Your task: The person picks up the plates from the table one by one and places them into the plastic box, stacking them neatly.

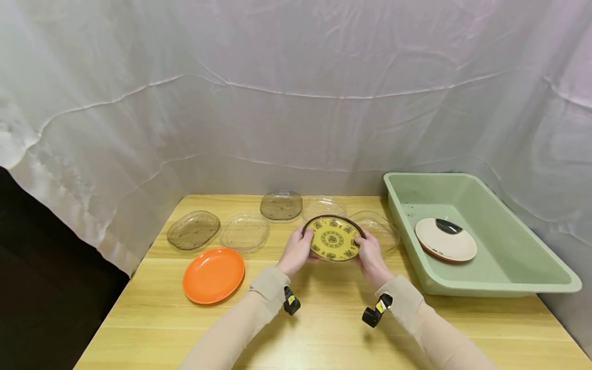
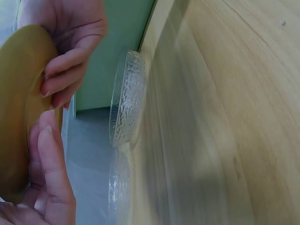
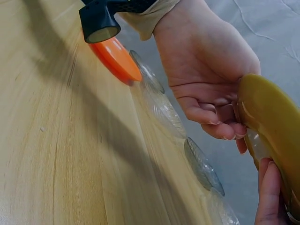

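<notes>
A yellow plate with a brown rim and dark printed characters is held up off the table, tilted toward the head camera. My left hand grips its left edge, thumb on top. On the opposite edge, my right hand grips it the same way. Both wrist views show the plate's plain yellow underside, with fingers of each hand curled beneath it. Behind the plate stand a clear glass plate and another clear glass plate, partly hidden by the plate and right hand.
At right a green basin holds a cream plate with a black patch. An orange plate lies left on the wooden table. Behind it are a brownish glass plate, a clear one and a dark one.
</notes>
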`<state>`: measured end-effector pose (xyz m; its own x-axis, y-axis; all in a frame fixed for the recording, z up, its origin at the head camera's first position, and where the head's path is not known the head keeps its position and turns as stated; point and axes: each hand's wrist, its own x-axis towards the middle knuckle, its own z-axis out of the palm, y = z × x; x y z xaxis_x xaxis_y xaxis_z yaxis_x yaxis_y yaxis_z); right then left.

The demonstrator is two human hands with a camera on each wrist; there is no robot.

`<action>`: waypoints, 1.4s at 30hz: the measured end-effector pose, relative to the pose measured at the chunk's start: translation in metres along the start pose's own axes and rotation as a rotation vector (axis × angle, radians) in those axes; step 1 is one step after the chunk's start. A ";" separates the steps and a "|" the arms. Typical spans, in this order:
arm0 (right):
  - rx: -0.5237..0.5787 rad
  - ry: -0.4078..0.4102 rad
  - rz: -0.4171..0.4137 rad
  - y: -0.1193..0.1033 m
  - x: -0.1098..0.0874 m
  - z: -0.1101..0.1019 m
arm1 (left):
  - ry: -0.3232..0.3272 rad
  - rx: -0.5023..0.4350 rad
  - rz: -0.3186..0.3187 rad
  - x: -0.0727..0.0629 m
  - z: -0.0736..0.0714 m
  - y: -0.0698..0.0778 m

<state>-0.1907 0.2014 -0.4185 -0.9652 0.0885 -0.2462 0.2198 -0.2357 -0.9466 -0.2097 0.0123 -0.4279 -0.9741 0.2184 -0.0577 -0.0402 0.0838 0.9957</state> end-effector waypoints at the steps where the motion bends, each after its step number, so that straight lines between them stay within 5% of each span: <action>1: 0.001 -0.001 0.002 0.000 0.000 -0.001 | 0.000 0.001 -0.002 0.001 0.000 0.000; 11: 0.009 0.015 0.023 -0.006 -0.005 -0.004 | -0.019 -0.004 0.013 0.003 -0.003 0.000; 21: 0.048 0.017 0.017 -0.015 -0.013 -0.010 | 0.067 0.013 0.008 0.002 -0.002 0.000; 31: 0.047 0.030 -0.027 -0.033 -0.030 -0.018 | 0.071 0.040 0.037 0.005 0.005 -0.001; 42: 0.078 0.022 -0.007 -0.060 -0.041 -0.035 | 0.026 0.249 0.161 0.008 0.028 -0.001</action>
<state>-0.1588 0.2460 -0.3589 -0.9631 0.1115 -0.2450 0.2005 -0.3098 -0.9294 -0.2111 0.0413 -0.4310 -0.9690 0.2237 0.1046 0.1680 0.2866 0.9432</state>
